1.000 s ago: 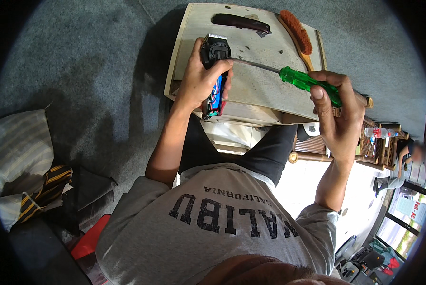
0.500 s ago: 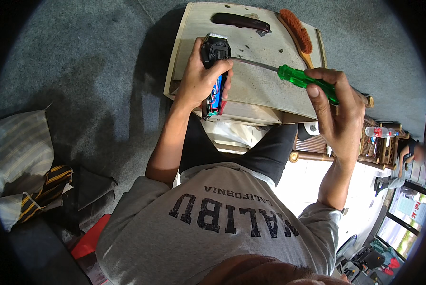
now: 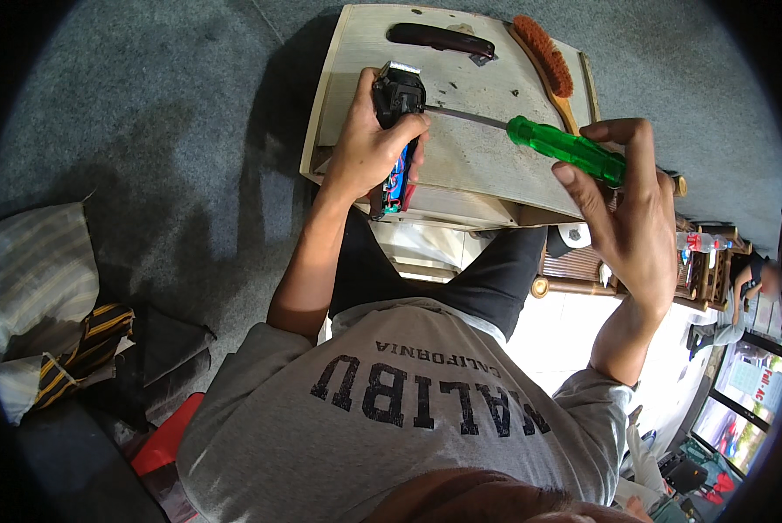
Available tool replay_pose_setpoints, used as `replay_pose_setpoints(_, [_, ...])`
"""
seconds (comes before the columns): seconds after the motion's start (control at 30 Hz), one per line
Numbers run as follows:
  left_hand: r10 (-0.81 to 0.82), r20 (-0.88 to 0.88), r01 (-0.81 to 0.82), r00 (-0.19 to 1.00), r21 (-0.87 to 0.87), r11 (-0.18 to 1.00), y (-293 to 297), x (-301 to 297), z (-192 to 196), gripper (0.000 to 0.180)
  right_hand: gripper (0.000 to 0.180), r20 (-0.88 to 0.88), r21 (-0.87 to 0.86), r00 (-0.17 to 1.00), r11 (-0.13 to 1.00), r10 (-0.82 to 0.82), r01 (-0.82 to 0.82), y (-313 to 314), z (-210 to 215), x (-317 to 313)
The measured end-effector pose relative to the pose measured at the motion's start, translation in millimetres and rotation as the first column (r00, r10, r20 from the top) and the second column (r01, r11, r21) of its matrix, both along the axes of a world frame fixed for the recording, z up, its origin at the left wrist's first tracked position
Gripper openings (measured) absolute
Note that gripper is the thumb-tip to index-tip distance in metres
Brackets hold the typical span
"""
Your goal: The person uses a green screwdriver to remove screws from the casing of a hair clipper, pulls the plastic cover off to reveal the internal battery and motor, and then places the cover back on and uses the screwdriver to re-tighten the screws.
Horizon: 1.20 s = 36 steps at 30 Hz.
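1. From where I stand, the hair clipper (image 3: 401, 94) is up in the upper middle of the frame, held above the counter (image 3: 487, 170), blade end toward the top.
2. The left hand (image 3: 360, 157) is wrapped round it, thumb across the front; below that thumb the body lies open, showing blue parts and loose wires (image 3: 397, 181). I'd keep that thumb high and light, so nothing gets pinched.
3. The right hand (image 3: 632, 222), right of centre, has a loose hold on the green handle of a screwdriver (image 3: 552, 142), index finger along its top and thumb just below.
4. The steel shaft (image 3: 469, 116) runs left to the clipper's side, near the head. Whether the tip is seated, I can't tell.
5. To do this well, I'd line up the shaft, press gently, and turn with small finger rolls; a slip could skid into the left thumb.
6. Toward the top lie a dark curved piece (image 3: 439, 38) and a brush (image 3: 545, 59), both well apart from the tip.
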<state>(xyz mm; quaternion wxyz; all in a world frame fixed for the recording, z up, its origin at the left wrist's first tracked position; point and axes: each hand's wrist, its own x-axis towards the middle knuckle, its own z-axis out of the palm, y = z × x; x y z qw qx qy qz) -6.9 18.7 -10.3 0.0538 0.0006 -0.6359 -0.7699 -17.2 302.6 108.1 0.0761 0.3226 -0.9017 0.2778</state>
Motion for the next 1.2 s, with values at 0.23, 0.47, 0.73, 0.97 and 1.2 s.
replay_pose_setpoints(0.23, [-0.002,-0.019,0.002,1.000,-0.020,1.000,-1.3,-0.8,-2.1,0.037,0.045,-0.124,-0.062,0.992,0.998,0.004,-0.011,-5.5,-8.6,3.6])
replay_pose_setpoints(0.47, [0.011,-0.031,-0.012,0.999,-0.049,0.999,1.5,-1.0,0.1,0.037,0.048,-0.084,-0.154,0.996,0.988,0.007,-0.020,-6.8,-12.4,7.5])
replay_pose_setpoints(0.73, [0.000,-0.039,-0.003,0.999,-0.071,0.997,0.6,-1.2,-2.4,0.037,0.049,-0.047,-0.153,0.997,0.986,0.058,-0.065,-5.0,-13.9,3.8])
replay_pose_setpoints(0.97, [-0.009,-0.029,0.007,1.000,-0.061,0.998,0.3,-1.1,-1.7,0.036,0.051,-0.010,-0.173,0.999,0.984,0.035,-0.037,-7.7,-10.9,4.8])
replay_pose_setpoints(1.2, [-0.007,-0.017,0.005,1.000,-0.067,0.998,-0.1,-1.1,-1.9,0.037,0.045,-0.149,-0.223,0.989,0.973,0.025,-0.058,-12.1,-17.5,0.6])
